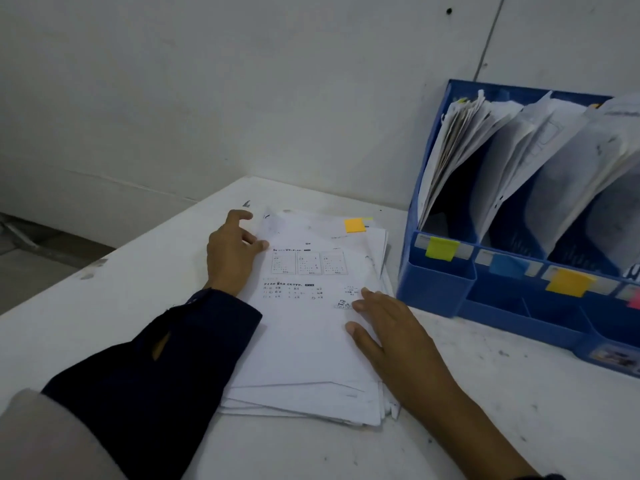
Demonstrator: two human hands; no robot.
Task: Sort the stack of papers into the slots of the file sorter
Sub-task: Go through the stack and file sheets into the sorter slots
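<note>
A person sits at a white table (138,271) with a loose stack of papers (311,348) lying flat before them, just left of a blue file sorter (446,292) whose slots already hold papers and carry green, blue and orange tabs. The left hand (230,258) rests at the stack's far left edge, fingers loosely spread, holding nothing. The right hand (394,330) lies flat on the top sheet's right side, fingers straight, gripping nothing. An orange sticky note (355,225) marks a lower sheet. The sheets are fanned unevenly, so lifting one could drag several along or slide the pile off square, and a misread tab colour could send a sheet to the wrong slot.
</note>
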